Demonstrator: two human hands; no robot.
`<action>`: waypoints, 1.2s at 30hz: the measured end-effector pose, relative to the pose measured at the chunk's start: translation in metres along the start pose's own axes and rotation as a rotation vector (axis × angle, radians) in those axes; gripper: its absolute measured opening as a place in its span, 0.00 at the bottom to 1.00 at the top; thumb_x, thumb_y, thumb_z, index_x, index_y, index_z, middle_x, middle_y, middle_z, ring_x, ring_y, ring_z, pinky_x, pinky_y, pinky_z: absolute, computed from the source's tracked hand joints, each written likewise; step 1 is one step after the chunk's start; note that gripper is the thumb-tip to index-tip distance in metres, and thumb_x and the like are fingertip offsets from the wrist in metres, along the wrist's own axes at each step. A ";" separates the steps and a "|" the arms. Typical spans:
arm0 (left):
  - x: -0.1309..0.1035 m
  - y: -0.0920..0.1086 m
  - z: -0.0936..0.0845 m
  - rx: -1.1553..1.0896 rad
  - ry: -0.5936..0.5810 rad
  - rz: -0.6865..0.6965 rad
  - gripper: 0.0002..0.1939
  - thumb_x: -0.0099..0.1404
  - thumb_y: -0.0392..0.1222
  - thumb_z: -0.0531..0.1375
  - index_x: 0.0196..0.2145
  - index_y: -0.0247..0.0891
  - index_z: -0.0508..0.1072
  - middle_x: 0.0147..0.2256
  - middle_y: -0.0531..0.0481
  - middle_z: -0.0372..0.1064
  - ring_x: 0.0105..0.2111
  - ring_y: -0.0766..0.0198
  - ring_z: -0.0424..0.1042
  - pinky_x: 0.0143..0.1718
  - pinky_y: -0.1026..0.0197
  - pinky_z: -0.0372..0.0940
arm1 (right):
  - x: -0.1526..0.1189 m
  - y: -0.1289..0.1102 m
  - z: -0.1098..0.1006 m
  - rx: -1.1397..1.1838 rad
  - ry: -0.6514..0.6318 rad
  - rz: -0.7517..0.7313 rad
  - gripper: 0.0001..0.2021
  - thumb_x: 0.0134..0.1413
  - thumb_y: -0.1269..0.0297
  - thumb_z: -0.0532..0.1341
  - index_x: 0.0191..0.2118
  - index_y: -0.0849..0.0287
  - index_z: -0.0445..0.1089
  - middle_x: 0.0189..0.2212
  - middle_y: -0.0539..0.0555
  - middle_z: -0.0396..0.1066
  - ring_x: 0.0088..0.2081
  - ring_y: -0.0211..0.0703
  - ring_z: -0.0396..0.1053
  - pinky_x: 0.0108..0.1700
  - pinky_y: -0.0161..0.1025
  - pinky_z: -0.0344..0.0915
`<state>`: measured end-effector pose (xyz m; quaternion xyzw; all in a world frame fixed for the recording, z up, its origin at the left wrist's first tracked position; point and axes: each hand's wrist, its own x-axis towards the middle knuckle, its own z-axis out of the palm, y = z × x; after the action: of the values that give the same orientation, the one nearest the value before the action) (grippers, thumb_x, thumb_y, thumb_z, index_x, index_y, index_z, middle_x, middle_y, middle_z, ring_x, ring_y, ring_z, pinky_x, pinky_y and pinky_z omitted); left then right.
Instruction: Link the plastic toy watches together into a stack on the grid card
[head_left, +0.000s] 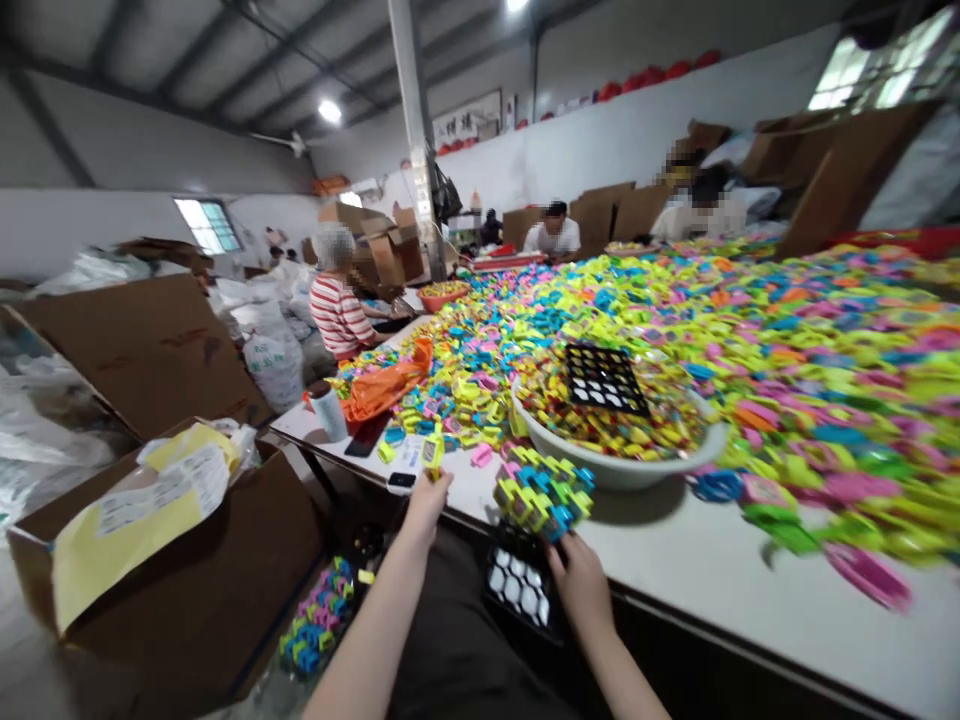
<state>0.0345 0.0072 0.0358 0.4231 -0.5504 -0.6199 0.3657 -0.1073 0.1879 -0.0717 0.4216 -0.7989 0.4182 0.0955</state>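
My left hand (429, 500) pinches a small yellow-green toy watch (433, 452) upright at the table's front edge. To its right, my right hand (581, 580) grips the edge of a black tray (551, 618) over my lap. Pink, yellow-green and blue toy watches (541, 490) fill the tray's far part in packed rows. White round cells show bare in its near part. Just behind the tray stands a pale basin (622, 470) heaped with small wrapped pieces, and a second black tray (606, 378) lies on that heap.
A huge pile of coloured toy watches (750, 320) covers much of the white table (720, 565). An orange bag (386, 385), a dark phone (367, 437) and a paper roll (328, 412) lie left. A cardboard box (172, 560) stands at my left. Several people sit around the table.
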 end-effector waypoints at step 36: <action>-0.030 0.026 0.010 -0.381 -0.409 0.040 0.17 0.48 0.33 0.60 0.37 0.36 0.61 0.29 0.54 0.58 0.23 0.78 0.58 0.25 0.75 0.56 | 0.015 -0.045 -0.013 0.054 -0.155 0.137 0.09 0.53 0.67 0.53 0.38 0.62 0.68 0.36 0.56 0.69 0.39 0.43 0.65 0.43 0.39 0.59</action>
<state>0.0360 0.0354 0.0656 0.2015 -0.4945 -0.7775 0.3323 -0.0857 0.1754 -0.0295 0.3993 -0.8194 0.4112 -0.0068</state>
